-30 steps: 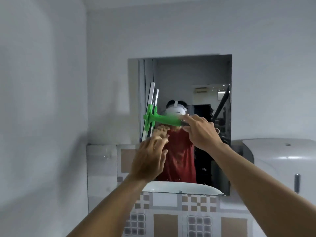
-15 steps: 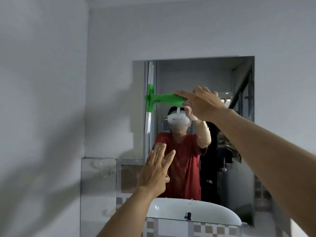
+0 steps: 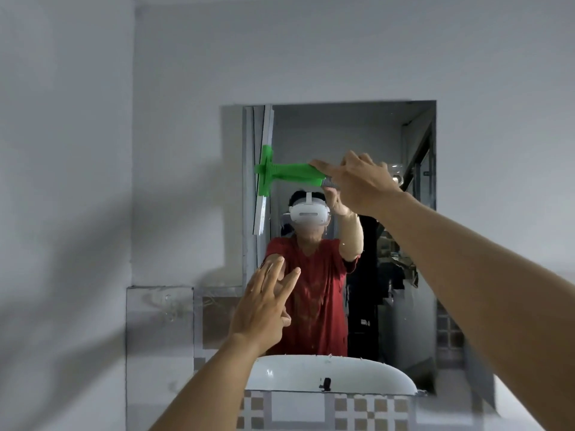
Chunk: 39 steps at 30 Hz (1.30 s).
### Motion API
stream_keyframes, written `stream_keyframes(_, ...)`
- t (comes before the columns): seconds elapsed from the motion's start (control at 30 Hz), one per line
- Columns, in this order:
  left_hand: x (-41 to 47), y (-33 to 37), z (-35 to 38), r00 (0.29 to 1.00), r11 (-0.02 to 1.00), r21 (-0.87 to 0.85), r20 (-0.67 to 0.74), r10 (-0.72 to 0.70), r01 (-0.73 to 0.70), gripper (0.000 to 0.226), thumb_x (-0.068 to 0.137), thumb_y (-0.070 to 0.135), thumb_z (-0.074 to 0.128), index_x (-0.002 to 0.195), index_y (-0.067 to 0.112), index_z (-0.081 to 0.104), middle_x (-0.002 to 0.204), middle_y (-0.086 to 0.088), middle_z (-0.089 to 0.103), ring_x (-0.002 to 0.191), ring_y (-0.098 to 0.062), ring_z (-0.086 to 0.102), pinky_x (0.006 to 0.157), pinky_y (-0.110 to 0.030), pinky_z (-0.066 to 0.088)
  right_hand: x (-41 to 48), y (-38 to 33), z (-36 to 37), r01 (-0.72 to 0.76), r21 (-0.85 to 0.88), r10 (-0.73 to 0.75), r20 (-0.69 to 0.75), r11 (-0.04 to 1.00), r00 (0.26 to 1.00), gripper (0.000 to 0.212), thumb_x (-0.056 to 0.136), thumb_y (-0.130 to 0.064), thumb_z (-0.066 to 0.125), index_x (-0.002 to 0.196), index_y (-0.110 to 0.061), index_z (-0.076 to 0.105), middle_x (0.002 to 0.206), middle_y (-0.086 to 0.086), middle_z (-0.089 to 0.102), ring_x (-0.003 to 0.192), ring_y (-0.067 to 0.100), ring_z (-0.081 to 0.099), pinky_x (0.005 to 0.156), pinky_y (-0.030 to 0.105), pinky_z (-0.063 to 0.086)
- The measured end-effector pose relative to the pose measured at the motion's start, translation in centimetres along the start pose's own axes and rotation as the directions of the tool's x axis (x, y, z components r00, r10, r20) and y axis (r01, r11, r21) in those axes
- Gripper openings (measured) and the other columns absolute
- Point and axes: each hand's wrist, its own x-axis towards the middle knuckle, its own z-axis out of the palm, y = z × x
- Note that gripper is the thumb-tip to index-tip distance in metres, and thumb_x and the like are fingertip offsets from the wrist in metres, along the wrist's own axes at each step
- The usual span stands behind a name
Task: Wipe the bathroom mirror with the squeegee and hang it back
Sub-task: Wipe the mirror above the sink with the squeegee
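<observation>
From the head view, the right hand (image 3: 357, 181) grips the green squeegee (image 3: 286, 172) by the end of its handle, blade upright against the mirror (image 3: 342, 135) near its left edge. The left hand (image 3: 264, 309) hovers empty, fingers spread. It looks light, stiff plastic; that far-end grip seems sensible.

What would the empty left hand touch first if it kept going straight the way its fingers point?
Probably the wall-mounted bathroom mirror: the left hand points up and forward at the glass, nothing visible between, though depth is unclear.
</observation>
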Motion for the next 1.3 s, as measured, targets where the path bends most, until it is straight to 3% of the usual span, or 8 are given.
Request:
stream_keyframes(0.23,0.2,-0.1,0.0,1.0,1.0,0.003,-0.004,0.008,-0.008,0.107,0.085,0.037,0.07,0.16,0.032,-0.006,0.168,-0.013,-0.011,0.155,-0.032,-0.011,0.126,-0.05,0.007,-3.9,4.9,-0.3,-0.114,0.026,0.114,-0.01,0.993,0.993,0.073,0.098,-0.014,0.052,0.153,-0.049,0.02,0.12,0.013,0.052,0.114,0.034,0.049,0.091,0.051,0.05)
stream_keyframes(0.37,0.0,-0.2,0.2,0.999,1.0,-0.016,-0.035,0.0,-0.001,0.11,0.077,0.033,0.078,0.161,0.03,0.006,0.169,-0.014,0.002,0.155,-0.033,0.001,0.124,-0.051,0.015,-5.1,6.7,-0.7,-0.206,0.042,0.207,-0.018,0.978,0.978,0.072,0.098,-0.016,0.055,0.154,-0.047,0.022,0.116,0.011,0.051,0.112,0.033,0.05,0.076,0.04,0.043)
stream_keyframes(0.53,0.0,-0.6,0.5,0.997,0.999,-0.026,-0.073,0.018,-0.02,0.115,0.066,0.033,0.086,0.16,0.027,0.019,0.166,-0.016,0.017,0.15,-0.036,0.016,0.119,-0.054,0.026,-7.4,7.9,-1.7,-0.336,0.09,0.337,0.006,0.938,0.942,0.065,0.099,-0.024,0.05,0.153,-0.046,0.022,0.116,0.014,0.051,0.109,0.04,0.053,0.087,0.055,0.052)
stream_keyframes(0.63,0.2,-0.4,0.4,0.998,0.999,-0.027,-0.064,0.018,-0.019,0.115,0.066,0.033,0.086,0.16,0.026,0.019,0.166,-0.018,0.017,0.151,-0.038,0.02,0.118,-0.057,0.031,-9.0,7.9,-2.0,-0.383,0.144,0.387,0.005,0.912,0.922,0.061,0.098,-0.035,0.042,0.156,-0.035,0.024,0.112,0.018,0.053,0.098,0.038,0.057,0.082,0.05,0.053)
stream_keyframes(0.77,0.2,0.0,0.2,0.999,0.999,-0.039,-0.05,0.003,-0.005,0.112,0.068,0.031,0.086,0.159,0.026,0.021,0.166,-0.017,0.016,0.152,-0.037,0.017,0.117,-0.058,0.032,-10.0,6.7,-1.0,-0.421,0.169,0.42,0.044,0.891,0.906,0.064,0.101,-0.023,0.048,0.158,-0.028,0.02,0.104,0.015,0.054,0.086,0.025,0.052,0.074,0.037,0.048)
stream_keyframes(1.0,0.0,-0.1,-0.3,0.998,0.998,-0.066,-0.052,0.019,-0.023,0.11,0.072,0.028,0.085,0.16,0.026,0.018,0.165,-0.017,0.019,0.152,-0.038,0.017,0.118,-0.056,0.032,-12.3,3.7,3.1,-0.543,0.398,0.586,0.017,0.739,0.81,0.061,0.104,-0.017,0.042,0.158,-0.034,0.02,0.105,0.012,0.065,0.081,0.027,0.064,0.065,0.041,0.056)
stream_keyframes(1.13,0.2,-0.4,-0.6,0.997,0.997,-0.055,-0.066,0.051,-0.055,0.107,0.065,0.031,0.088,0.155,0.021,0.031,0.159,-0.018,0.032,0.145,-0.041,0.03,0.115,-0.056,0.036,-14.2,1.2,5.0,-0.604,0.422,0.653,0.038,0.676,0.757,0.07,0.1,-0.008,0.042,0.159,-0.03,0.013,0.101,0.013,0.064,0.077,0.024,0.057,0.052,0.029,0.036)
stream_keyframes(1.3,-1.2,-0.4,-0.5,0.993,0.993,-0.102,-0.105,0.047,-0.058,0.099,0.074,0.032,0.081,0.157,0.017,0.028,0.163,-0.018,0.024,0.149,-0.039,0.023,0.117,-0.055,0.034,-14.8,-1.2,6.8,-0.583,0.455,0.625,0.072,0.673,0.777,0.095,0.089,0.001,0.049,0.158,-0.033,-0.007,0.088,0.015,0.064,0.073,0.029,0.057,0.056,0.034,0.039)
